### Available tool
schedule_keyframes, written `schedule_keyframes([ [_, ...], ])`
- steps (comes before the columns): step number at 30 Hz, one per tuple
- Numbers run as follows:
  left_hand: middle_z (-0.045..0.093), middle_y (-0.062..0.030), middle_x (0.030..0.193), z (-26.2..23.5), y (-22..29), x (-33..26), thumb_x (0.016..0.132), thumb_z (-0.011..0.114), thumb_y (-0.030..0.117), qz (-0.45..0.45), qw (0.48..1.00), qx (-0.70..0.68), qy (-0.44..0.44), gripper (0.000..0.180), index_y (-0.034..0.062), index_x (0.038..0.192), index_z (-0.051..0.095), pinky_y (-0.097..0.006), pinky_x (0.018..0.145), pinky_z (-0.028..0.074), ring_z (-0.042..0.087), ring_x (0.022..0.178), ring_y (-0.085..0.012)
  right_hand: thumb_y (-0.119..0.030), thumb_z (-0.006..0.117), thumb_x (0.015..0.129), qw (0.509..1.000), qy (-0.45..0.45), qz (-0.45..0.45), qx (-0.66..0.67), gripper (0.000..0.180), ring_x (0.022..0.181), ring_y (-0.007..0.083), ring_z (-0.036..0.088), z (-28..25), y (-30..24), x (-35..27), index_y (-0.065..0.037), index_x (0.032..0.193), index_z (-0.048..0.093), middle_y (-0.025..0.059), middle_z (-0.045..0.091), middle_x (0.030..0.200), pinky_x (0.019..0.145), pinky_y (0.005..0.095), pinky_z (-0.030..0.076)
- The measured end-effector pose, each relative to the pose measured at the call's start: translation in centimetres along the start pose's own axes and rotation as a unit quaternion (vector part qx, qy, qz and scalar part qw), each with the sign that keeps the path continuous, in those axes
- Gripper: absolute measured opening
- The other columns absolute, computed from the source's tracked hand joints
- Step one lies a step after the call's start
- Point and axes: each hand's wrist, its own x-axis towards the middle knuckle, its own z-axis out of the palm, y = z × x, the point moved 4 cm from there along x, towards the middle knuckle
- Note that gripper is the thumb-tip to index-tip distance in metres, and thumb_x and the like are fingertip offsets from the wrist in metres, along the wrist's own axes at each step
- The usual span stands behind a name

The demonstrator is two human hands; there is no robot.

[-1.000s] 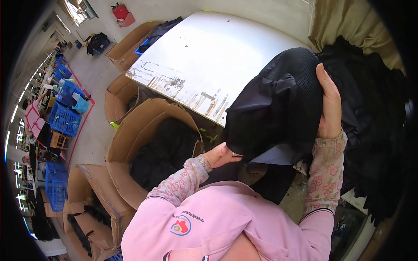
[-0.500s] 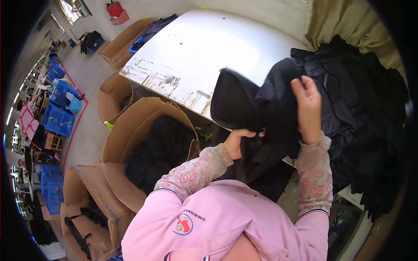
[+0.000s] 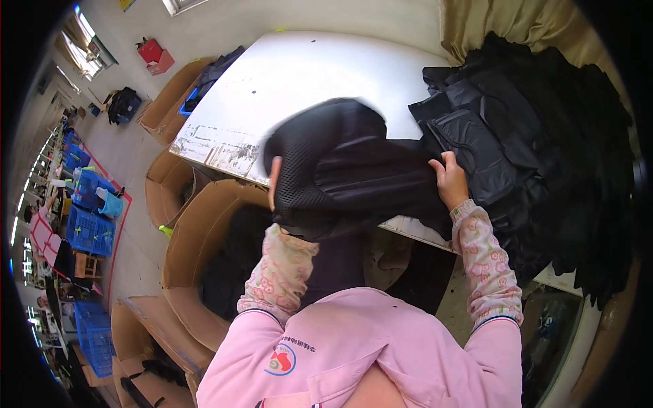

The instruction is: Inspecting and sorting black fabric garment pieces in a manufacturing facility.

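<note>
A black fabric piece (image 3: 354, 173) with a padded, mesh-covered end is stretched sideways above the near edge of the white table. Its mesh end, blurred at the top, is held by my left hand (image 3: 274, 185); most of that hand is hidden behind the cloth. At the narrower end, my right hand (image 3: 451, 182) grips the fabric between thumb and fingers. Just beyond my right hand lies a large pile of black fabric pieces (image 3: 537, 143), spread over the table's right side and hanging off its edge.
The worn white table (image 3: 224, 129) has a chipped front edge. An open cardboard box (image 3: 194, 238) with black cloth inside stands left of my legs, with more cardboard boxes (image 3: 153, 313) around it. Blue crates (image 3: 88, 231) line the far left. A curtain (image 3: 503, 24) hangs behind the pile.
The black piece has been swung left and spread out, its mesh side now showing. My left hand moved left to its far end; my right hand moved slightly left and down.
</note>
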Motion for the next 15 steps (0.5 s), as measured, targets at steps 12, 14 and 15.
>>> schedule_keyframes([
  [12, 0.066, -0.0193, 0.111, -1.6, 1.6, -2.1, 0.097, 0.045, 0.049, -0.08, 0.993, -0.047, -0.066, 0.058, -0.0055, 0.107, 0.063, -0.045, 0.094, 0.049, 0.064, 0.101, -0.0308, -0.02, 0.064, 0.092, 0.991, 0.02, -0.056, 0.123, 0.022, 0.069, 0.0284, 0.064, -2.2, 0.3, 1.9, -0.001, 0.099, 0.057, 0.0166, 0.064, 0.076, 0.064, 0.0351, 0.048],
  [14, 0.066, -0.0196, 0.11, 0.2, 3.6, -1.6, 0.095, 0.046, 0.051, -0.047, 0.988, -0.081, -0.126, 0.06, -0.0056, 0.106, 0.063, -0.043, 0.092, 0.05, 0.064, 0.101, -0.0309, -0.019, 0.064, 0.091, 0.994, 0.022, -0.055, 0.09, 0.021, 0.078, 0.0373, 0.065, -1.4, 2.7, 1.3, 0.0, 0.097, 0.057, 0.0227, 0.063, 0.083, 0.066, 0.0392, 0.048],
  [15, 0.066, -0.0192, 0.112, -1.2, 4.7, -1.4, 0.098, 0.045, 0.045, -0.019, 1.0, 0.009, -0.019, 0.056, -0.0068, 0.109, 0.062, -0.04, 0.093, 0.049, 0.063, 0.103, -0.0293, -0.019, 0.064, 0.091, 0.995, 0.03, -0.047, 0.086, 0.021, 0.079, 0.0379, 0.065, -1.4, 3.5, 1.1, 0.0, 0.096, 0.058, 0.0226, 0.063, 0.083, 0.067, 0.0399, 0.049],
])
